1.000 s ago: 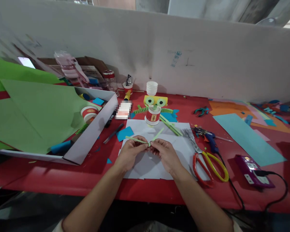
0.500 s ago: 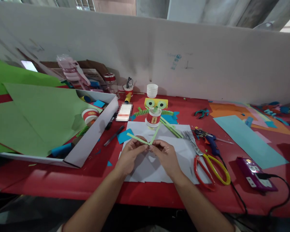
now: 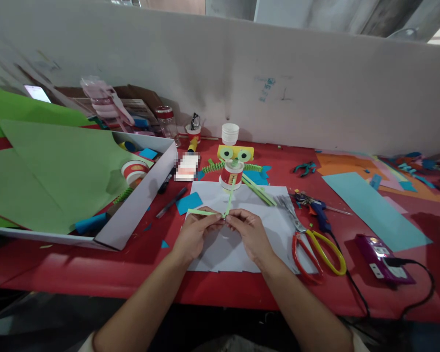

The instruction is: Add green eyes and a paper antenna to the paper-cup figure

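Light green paper strips (image 3: 230,199) meet at a corner between my fingertips, one arm pointing away from me and the other to the left. My left hand (image 3: 197,234) pinches the joint from the left, and my right hand (image 3: 248,233) pinches it from the right. Both are above a white paper sheet (image 3: 275,244). Just beyond stands a red and white paper cup (image 3: 231,175) with folded green paper arms and a yellow paper roll (image 3: 254,152) with round eyes behind it. More green strips (image 3: 258,189) lie right of the cup.
Large scissors (image 3: 308,244) and a blue glue gun (image 3: 319,213) with its cord lie on the right, near a purple power box (image 3: 383,259). A white cardboard box (image 3: 139,205) holding green sheets stands left. Pens (image 3: 171,202) and a blue paper piece (image 3: 189,202) lie between.
The strips have turned: the left arm now lies nearly level and the far one points more directly away. My hands stay pinched at the joint. The whole view has shifted slightly.
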Demonstrator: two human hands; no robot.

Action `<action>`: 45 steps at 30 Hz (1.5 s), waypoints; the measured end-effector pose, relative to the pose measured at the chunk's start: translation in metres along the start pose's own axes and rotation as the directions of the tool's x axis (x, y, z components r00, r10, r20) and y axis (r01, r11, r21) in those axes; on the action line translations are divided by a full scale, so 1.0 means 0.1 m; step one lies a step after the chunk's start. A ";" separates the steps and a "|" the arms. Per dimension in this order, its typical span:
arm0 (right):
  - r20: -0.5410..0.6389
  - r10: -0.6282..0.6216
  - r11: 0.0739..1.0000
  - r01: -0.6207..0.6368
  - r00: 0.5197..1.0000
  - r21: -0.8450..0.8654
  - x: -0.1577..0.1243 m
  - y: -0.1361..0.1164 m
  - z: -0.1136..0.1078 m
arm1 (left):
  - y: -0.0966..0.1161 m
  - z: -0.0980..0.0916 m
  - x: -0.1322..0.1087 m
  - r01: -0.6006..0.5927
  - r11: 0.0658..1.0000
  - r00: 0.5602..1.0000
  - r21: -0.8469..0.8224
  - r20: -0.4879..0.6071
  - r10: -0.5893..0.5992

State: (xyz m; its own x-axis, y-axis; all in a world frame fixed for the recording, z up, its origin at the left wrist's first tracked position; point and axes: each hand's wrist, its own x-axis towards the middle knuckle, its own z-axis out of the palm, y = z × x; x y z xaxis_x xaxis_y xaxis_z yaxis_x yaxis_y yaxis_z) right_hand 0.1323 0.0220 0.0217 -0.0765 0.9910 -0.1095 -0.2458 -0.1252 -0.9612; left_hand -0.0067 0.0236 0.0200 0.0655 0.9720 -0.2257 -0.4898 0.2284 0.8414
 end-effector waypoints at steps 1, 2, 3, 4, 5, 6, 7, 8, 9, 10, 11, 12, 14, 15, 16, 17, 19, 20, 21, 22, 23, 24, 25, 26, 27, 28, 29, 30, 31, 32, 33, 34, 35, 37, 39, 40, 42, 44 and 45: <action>0.009 -0.001 1.000 0.001 1.000 0.005 0.00 0.01 0.00 | 0.00 0.00 0.00 -0.002 1.000 1.000 0.004 0.006 0.002; 0.015 -0.006 1.000 0.006 1.000 0.008 0.00 0.01 -0.01 | 0.00 0.00 0.00 -0.003 1.000 1.000 0.009 0.014 0.003; 0.014 -0.012 1.000 0.012 1.000 0.009 0.00 0.02 -0.01 | 0.00 0.00 0.00 -0.006 1.000 1.000 0.016 0.022 0.006; 0.011 -0.019 1.000 0.019 1.000 0.008 0.00 0.02 -0.01 | 0.00 0.00 -0.01 -0.009 0.999 0.999 0.031 0.032 0.008; 0.006 -0.026 1.000 0.026 1.000 0.006 0.00 0.02 -0.01 | 0.00 0.00 -0.01 -0.012 0.999 0.999 0.051 0.040 0.010; 0.000 -0.033 0.999 0.033 0.999 0.001 0.00 0.02 -0.01 | 0.00 0.01 -0.01 -0.015 0.997 0.999 0.077 0.047 0.011; -0.007 -0.041 0.999 0.040 0.999 -0.007 0.00 0.02 -0.01 | -0.01 0.01 -0.01 -0.017 0.995 0.999 0.102 0.048 0.012; -0.014 -0.048 0.999 0.048 0.999 -0.020 0.00 0.02 -0.01 | -0.01 0.01 -0.01 -0.019 0.992 0.999 0.124 0.040 0.014; -0.021 -0.058 0.998 0.057 0.998 -0.036 0.00 0.02 0.00 | -0.01 0.01 -0.01 -0.018 0.990 1.000 0.141 0.028 0.014; -0.027 -0.070 0.996 0.069 0.997 -0.054 0.00 0.02 0.00 | -0.02 0.01 -0.01 -0.015 0.988 1.000 0.154 0.019 0.012; -0.031 -0.085 0.994 0.082 0.996 -0.071 -0.01 0.02 0.00 | -0.02 0.00 -0.01 -0.017 0.987 1.000 0.160 0.018 0.014; -0.031 -0.099 0.992 0.096 0.995 -0.083 -0.01 0.01 0.01 | -0.02 0.00 -0.01 -0.025 0.986 0.999 0.165 0.029 0.020; -0.020 -0.117 0.989 0.115 0.993 -0.096 -0.02 0.01 0.01 | -0.02 -0.01 -0.01 -0.052 0.984 0.997 0.170 0.067 0.041; -0.008 -0.117 0.988 0.116 0.993 -0.100 -0.02 0.02 0.01 | -0.02 -0.01 -0.01 -0.071 0.982 0.995 0.173 0.078 0.058; 0.005 -0.112 0.989 0.112 0.994 -0.101 -0.02 0.02 0.00 | -0.01 -0.01 -0.01 -0.093 0.979 0.994 0.181 0.078 0.080; 0.020 -0.106 0.989 0.108 0.994 -0.102 -0.03 0.02 0.00 | -0.01 -0.01 -0.01 -0.118 0.972 0.992 0.201 0.070 0.106; 0.030 -0.106 0.988 0.109 0.994 -0.112 -0.03 0.03 -0.01 | 0.00 -0.01 -0.02 -0.168 0.945 0.986 0.280 0.062 0.157; 0.026 -0.112 0.986 0.115 0.993 -0.120 -0.03 0.03 -0.01 | 0.00 0.00 -0.02 -0.190 0.926 0.982 0.326 0.069 0.177; 0.017 -0.118 0.984 0.119 0.993 -0.130 -0.03 0.03 -0.01 | 0.00 0.00 -0.02 -0.209 0.907 0.978 0.366 0.083 0.192; 0.005 -0.119 0.983 0.119 0.993 -0.140 -0.03 0.03 -0.01 | 0.00 0.00 -0.02 -0.222 0.891 0.975 0.396 0.096 0.200; -0.008 -0.116 0.983 0.113 0.993 -0.147 -0.03 0.02 -0.01 | -0.01 0.01 -0.01 -0.231 0.880 0.973 0.416 0.105 0.205; -0.020 -0.109 0.984 0.105 0.994 -0.147 -0.03 0.01 0.00 | -0.01 0.01 -0.01 -0.239 0.871 0.971 0.430 0.105 0.215; -0.036 -0.105 0.986 0.099 0.994 -0.135 -0.03 0.00 0.01 | -0.02 0.01 -0.01 -0.252 0.858 0.968 0.447 0.099 0.232; -0.060 -0.104 0.989 0.097 0.993 -0.114 -0.03 -0.01 0.01 | -0.03 0.00 -0.01 -0.266 0.840 0.963 0.472 0.092 0.253; -0.090 -0.104 0.991 0.096 0.990 -0.088 -0.03 -0.01 0.02 | -0.04 0.00 -0.01 -0.279 0.818 0.958 0.502 0.087 0.274; -0.119 -0.105 0.993 0.098 0.987 -0.061 -0.02 -0.02 0.02 | -0.04 0.00 -0.01 -0.289 0.797 0.953 0.530 0.082 0.291; -0.145 -0.105 0.994 0.100 0.984 -0.040 -0.02 -0.03 0.02 | -0.04 0.00 -0.01 -0.294 0.781 0.950 0.551 0.080 0.301; -0.166 -0.102 0.995 0.099 0.981 -0.028 -0.02 -0.03 0.02 | -0.04 0.01 -0.02 -0.290 0.776 0.951 0.560 0.078 0.300; -0.175 -0.100 0.995 0.096 0.980 -0.027 -0.02 -0.04 0.02 | -0.03 0.01 -0.02 -0.278 0.783 0.955 0.557 0.071 0.288; -0.177 -0.100 0.995 0.096 0.979 -0.032 -0.01 -0.04 0.01 | -0.02 0.02 -0.02 -0.258 0.797 0.961 0.546 0.061 0.269; -0.180 -0.104 0.994 0.099 0.978 -0.037 -0.01 -0.05 0.00 | 0.00 0.03 -0.03 -0.234 0.813 0.968 0.533 0.053 0.244; -0.188 -0.109 0.994 0.104 0.976 -0.037 -0.01 -0.05 -0.01 | 0.01 0.03 -0.03 -0.214 0.825 0.974 0.523 0.046 0.223; -0.200 -0.114 0.993 0.110 0.973 -0.030 0.00 -0.06 -0.02 | 0.02 0.04 -0.03 -0.198 0.833 0.977 0.517 0.042 0.207; -0.236 -0.117 0.992 0.123 0.965 0.011 0.02 -0.08 -0.05 | 0.03 0.04 -0.04 -0.185 0.840 0.981 0.509 0.042 0.191; -0.282 -0.109 0.987 0.137 0.953 0.081 0.05 -0.10 -0.08 | 0.03 0.04 -0.04 -0.173 0.854 0.983 0.490 0.039 0.177; -0.303 -0.102 0.982 0.145 0.948 0.123 0.07 -0.11 -0.10 | 0.02 0.03 -0.04 -0.162 0.865 0.986 0.475 0.037 0.164; -0.343 -0.089 0.965 0.166 0.935 0.201 0.09 -0.12 -0.13 | 0.00 0.02 -0.04 -0.139 0.888 0.990 0.438 0.035 0.138; -0.393 -0.079 0.945 0.194 0.916 0.262 0.11 -0.14 -0.15 | -0.01 0.00 -0.04 -0.110 0.917 0.994 0.383 0.037 0.104; -0.415 -0.078 0.938 0.208 0.906 0.278 0.10 -0.14 -0.15 | -0.01 -0.01 -0.03 -0.088 0.936 0.996 0.341 0.033 0.081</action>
State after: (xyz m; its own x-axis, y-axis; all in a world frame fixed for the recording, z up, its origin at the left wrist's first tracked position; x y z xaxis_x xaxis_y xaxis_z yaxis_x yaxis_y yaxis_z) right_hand 0.1492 0.0348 0.0300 0.3511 0.9273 -0.1296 -0.5150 0.0757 -0.8538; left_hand -0.0072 0.0201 0.0200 0.0539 0.9887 -0.1402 -0.1674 0.1473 0.9748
